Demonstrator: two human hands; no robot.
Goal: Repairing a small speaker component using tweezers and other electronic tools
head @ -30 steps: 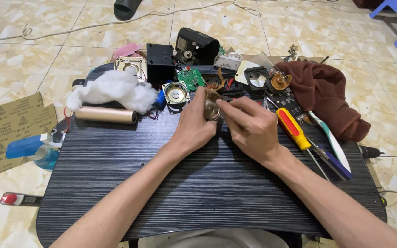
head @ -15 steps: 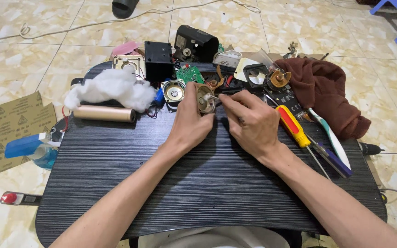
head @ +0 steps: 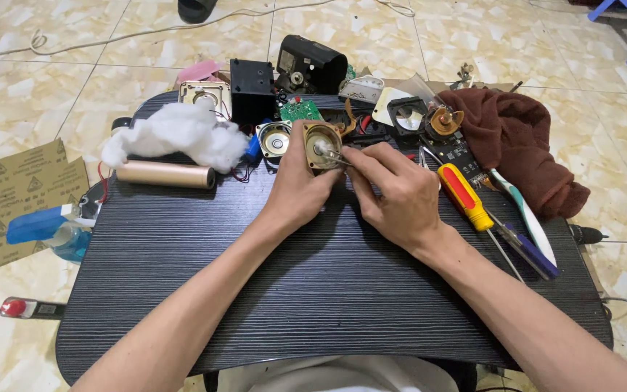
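My left hand (head: pixel 297 187) holds a small round speaker (head: pixel 321 145) with a gold-coloured frame upright above the black table (head: pixel 255 290). My right hand (head: pixel 393 192) pinches thin metal tweezers (head: pixel 334 155) whose tips touch the centre of the speaker's cone. Both hands sit close together at the middle back of the table. Just left of the held speaker a second small speaker (head: pixel 274 139) lies on the table.
White stuffing (head: pixel 179 134), a gold cylinder (head: pixel 165 174), black boxes (head: pixel 252 91), a green circuit board (head: pixel 300 110), a red-and-yellow screwdriver (head: pixel 464 196), a toothbrush (head: pixel 524 218) and a brown cloth (head: pixel 520 145) crowd the table's back and right. Sandpaper sheets (head: pixel 27 192) and a blue spray bottle (head: pixel 52 229) lie on the tiled floor at left.
Both hands lifted the speaker slightly and turned its cone more toward me; the tweezers now reach into its centre. Other things have not moved.
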